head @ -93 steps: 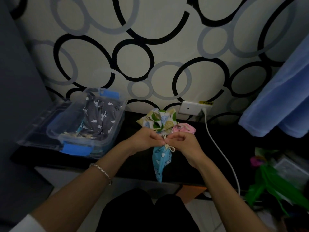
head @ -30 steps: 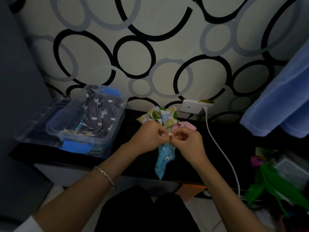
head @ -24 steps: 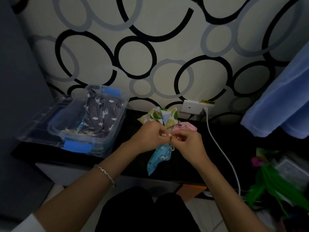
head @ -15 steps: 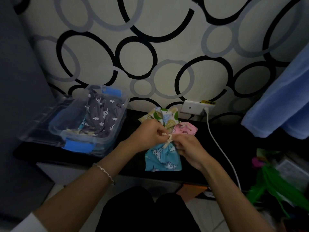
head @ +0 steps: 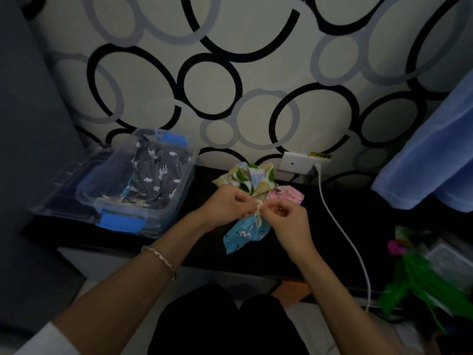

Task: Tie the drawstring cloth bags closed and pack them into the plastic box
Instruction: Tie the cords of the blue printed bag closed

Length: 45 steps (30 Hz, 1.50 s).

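Nearest to me are my dark trousers [head: 217,324], with both forearms reaching out over them and a beaded bracelet [head: 160,261] on the left wrist. My left hand [head: 225,203] and right hand [head: 289,221] are close together above the front of the black table [head: 332,226], almost touching at the fingertips. Each hand pinches the pale drawstring [head: 259,210] at the gathered neck of the blue cloth bag [head: 245,233]. I cannot tell whether the knot is finished. The bag hangs from the string toward me, tilted, and I cannot tell whether its lower end touches the table.

Just behind my hands two more bags lie on the table: a leaf-print bag [head: 249,176], partly hidden by the left knuckles, and a pink bag [head: 288,195] touching its right side.

To the left, well apart from the hands, the clear plastic box [head: 184,185] with blue latches stands open on the table. A grey cloud-print bag [head: 158,175] lies inside it with pale cords at its near end. The clear lid [head: 64,180] lies just beside the box on its left.

A white cable [head: 340,231] runs from the wall socket [head: 297,162] down across the table. Green clutter [head: 422,283] sits at the right and a blue cloth [head: 435,162] hangs above it. Behind everything is wallpaper [head: 256,47] printed with rings.
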Tool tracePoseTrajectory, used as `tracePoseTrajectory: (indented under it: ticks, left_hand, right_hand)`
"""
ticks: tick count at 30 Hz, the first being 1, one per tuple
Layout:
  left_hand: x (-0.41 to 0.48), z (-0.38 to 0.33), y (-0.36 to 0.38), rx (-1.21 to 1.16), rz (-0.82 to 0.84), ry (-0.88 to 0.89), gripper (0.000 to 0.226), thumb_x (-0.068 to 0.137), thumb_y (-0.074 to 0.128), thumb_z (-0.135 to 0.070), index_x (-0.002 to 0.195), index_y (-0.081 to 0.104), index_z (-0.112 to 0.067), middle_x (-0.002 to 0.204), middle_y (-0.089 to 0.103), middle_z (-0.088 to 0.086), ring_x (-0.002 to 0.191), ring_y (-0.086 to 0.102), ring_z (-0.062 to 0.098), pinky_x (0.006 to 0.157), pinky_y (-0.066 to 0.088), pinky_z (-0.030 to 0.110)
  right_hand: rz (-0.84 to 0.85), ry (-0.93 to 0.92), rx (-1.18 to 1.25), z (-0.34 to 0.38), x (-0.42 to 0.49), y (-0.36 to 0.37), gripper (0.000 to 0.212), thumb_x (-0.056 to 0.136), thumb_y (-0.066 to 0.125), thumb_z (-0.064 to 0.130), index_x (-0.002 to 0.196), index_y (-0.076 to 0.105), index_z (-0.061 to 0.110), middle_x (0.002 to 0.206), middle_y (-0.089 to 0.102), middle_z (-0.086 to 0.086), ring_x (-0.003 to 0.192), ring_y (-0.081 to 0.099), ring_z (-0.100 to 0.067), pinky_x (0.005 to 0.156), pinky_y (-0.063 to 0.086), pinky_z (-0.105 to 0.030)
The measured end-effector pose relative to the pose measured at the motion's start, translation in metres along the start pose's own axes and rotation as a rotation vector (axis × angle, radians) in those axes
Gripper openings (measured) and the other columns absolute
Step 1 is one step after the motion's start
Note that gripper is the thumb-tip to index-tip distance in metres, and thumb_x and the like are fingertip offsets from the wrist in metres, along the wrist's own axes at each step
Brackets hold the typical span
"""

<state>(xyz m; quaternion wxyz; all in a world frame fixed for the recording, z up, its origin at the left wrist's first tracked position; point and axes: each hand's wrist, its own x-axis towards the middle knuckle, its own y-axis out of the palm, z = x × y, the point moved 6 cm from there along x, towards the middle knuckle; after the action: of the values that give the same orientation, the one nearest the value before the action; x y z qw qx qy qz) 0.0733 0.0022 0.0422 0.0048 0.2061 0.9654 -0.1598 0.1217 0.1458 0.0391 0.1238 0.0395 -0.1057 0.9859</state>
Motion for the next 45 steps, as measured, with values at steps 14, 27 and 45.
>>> tracePoseTrajectory:
  ticks: [14, 27, 45]
  left_hand:
    - [-0.002, 0.005, 0.005, -0.222, -0.023, -0.117, 0.015, 0.089, 0.065, -0.012, 0.092, 0.071, 0.001, 0.064, 0.065, 0.001, 0.054, 0.056, 0.000, 0.052, 0.044, 0.011]
    - [-0.003, 0.004, -0.001, -0.166, 0.065, -0.040, 0.015, 0.091, 0.063, -0.013, 0.100, 0.071, -0.004, 0.076, 0.070, -0.001, 0.064, 0.064, -0.003, 0.057, 0.047, 0.010]
    - [0.001, 0.011, -0.013, -0.062, -0.104, 0.019, 0.020, 0.094, 0.058, -0.009, 0.106, 0.068, 0.003, 0.080, 0.065, 0.000, 0.059, 0.060, -0.008, 0.056, 0.044, 0.007]
  right_hand:
    - [-0.025, -0.215, -0.218, 0.019, 0.001, -0.008, 0.013, 0.081, 0.075, 0.008, 0.078, 0.070, 0.019, 0.069, 0.064, 0.009, 0.059, 0.053, 0.003, 0.055, 0.041, -0.012]
    - [0.135, -0.008, 0.018, 0.008, 0.005, -0.002, 0.010, 0.084, 0.070, 0.001, 0.083, 0.074, 0.011, 0.071, 0.073, 0.006, 0.067, 0.067, -0.002, 0.061, 0.052, -0.016]
    - [0.282, 0.114, -0.049, -0.009, 0.013, -0.011, 0.024, 0.100, 0.046, 0.008, 0.079, 0.055, 0.005, 0.061, 0.054, -0.004, 0.054, 0.045, -0.010, 0.052, 0.036, -0.018]
